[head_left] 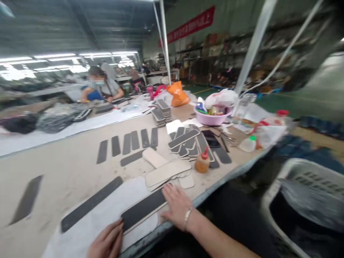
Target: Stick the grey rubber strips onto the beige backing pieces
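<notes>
My left hand [107,242] rests at the near end of a dark strip on a beige backing [143,209], fingers touching its edge. My right hand [176,204] lies flat on the strip's far end, pressing it onto a white sheet [88,222]. A longer dark strip [91,203] lies on the same sheet to the left. Just beyond my right hand is a pile of beige oblong pieces [166,170]. A small glue bottle with a red tip [202,161] stands next to them.
A row of dark strips [126,143] and a heap of grey-edged pieces [188,141] lie mid-table. Stacks of pieces [161,111], a pink bowl [211,116], an orange bag [177,95] and plastic bottles [264,134] sit behind. A co-worker [102,87] sits far left. White basket [303,200] at right.
</notes>
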A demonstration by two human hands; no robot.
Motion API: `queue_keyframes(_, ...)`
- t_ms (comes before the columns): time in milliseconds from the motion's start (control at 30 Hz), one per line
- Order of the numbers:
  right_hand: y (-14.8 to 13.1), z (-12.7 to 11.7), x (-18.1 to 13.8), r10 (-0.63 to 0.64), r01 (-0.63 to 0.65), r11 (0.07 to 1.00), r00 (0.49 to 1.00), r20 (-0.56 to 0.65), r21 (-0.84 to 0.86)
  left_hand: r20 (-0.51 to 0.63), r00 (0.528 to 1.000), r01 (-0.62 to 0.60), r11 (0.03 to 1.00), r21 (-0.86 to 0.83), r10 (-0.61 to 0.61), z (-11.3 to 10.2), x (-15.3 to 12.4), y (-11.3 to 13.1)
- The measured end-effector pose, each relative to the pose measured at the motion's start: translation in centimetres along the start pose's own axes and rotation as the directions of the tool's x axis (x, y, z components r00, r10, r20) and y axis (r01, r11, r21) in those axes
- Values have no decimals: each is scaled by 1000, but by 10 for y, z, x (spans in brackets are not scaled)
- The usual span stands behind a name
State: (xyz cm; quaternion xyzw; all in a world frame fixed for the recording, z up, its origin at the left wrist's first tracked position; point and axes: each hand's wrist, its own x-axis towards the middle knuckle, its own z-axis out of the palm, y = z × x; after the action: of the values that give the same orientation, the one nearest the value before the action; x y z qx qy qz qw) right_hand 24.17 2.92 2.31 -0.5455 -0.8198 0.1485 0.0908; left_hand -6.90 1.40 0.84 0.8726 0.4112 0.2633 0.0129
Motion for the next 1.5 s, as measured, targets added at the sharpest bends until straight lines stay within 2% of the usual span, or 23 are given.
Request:
queue_keyframes(33, 9, 5, 0, 17, -17, 1000, 1000, 14, 20, 60, 997, 44, 999, 10, -44, -5, -5, 0)
queue_keyframes(100, 22, 12, -2, 48, -48, 999, 999, 14, 1, 108, 986, 124, 992, 0, -123, -6, -8, 3)
queue_keyframes(200, 27, 16, -5, 43, -42, 998, 999, 4, -50, 106, 974, 209, 976, -60, -202, -2, -4, 9)
queue_keyframes(300, 25, 20, -6, 44, -46, 996, 999, -28, -79, 80, 950, 311, 938, -156, -302, -5, -1, 9)
queue_keyframes(400, 25, 27, -5, 40, -47, 994, 996, -77, -96, -24, 890, 440, 871, -217, -455, -11, 2, 10)
queue_keyframes(467, 27, 32, -5, 24, -36, 993, 994, -106, -114, -108, 871, 452, 869, -203, -479, -11, 10, 21)
queue_keyframes(500, 29, 35, -5, 15, -29, 992, 993, -117, -126, -117, 885, 427, 887, -176, -450, -8, 16, 31)
queue_keyframes(533, 30, 38, -5, 5, -23, 990, 992, -128, -141, -84, 911, 390, 910, -140, -403, -3, 24, 42)
queue_keyframes(600, 33, 44, -5, -17, -10, 985, 988, -155, -169, 85, 955, 291, 955, -60, -286, 11, 43, 68)
queue_keyframes(667, 35, 49, -5, -42, 6, 982, 981, -189, -188, 278, 939, 207, 978, 9, -201, 25, 62, 89)
queue_keyframes(733, 38, 54, -4, -64, 23, 982, 974, -216, -189, 403, 898, 167, 984, 61, -177, 35, 73, 99)
queue_keyframes(833, 39, 56, -3, -75, 36, 985, 969, -235, -167, 460, 866, 151, 980, 131, -195, 33, 67, 92)
queue_keyframes(1000, 35, 47, -4, -40, 11, 990, 980, -197, -143, 456, 844, 175, 948, 265, -283, 4, 24, 54)
queue_keyframes(1100, 30, 40, -5, -23, 3, 992, 987, -158, -127, 463, 839, 166, 945, 282, -285, -4, 13, 38)
queue_keyframes(1233, 29, 33, -6, -9, -5, 996, 988, -155, -93, 404, 871, 197, 952, 234, -280, -2, 24, 28)
queue_keyframes(1333, 33, 29, -8, -15, 7, 999, 980, -197, -40, 372, 872, 273, 947, 171, -319, -1, 43, 22)
queue_keyframes(1400, 36, 26, -9, -4, 10, 1000, 972, -237, 23, 372, 842, 357, 921, 158, -390, -4, 56, 19)
queue_keyframes(1500, 41, 24, -10, 31, 13, 989, 954, -297, 146, 475, 719, 475, 858, 196, -507, -10, 73, 17)
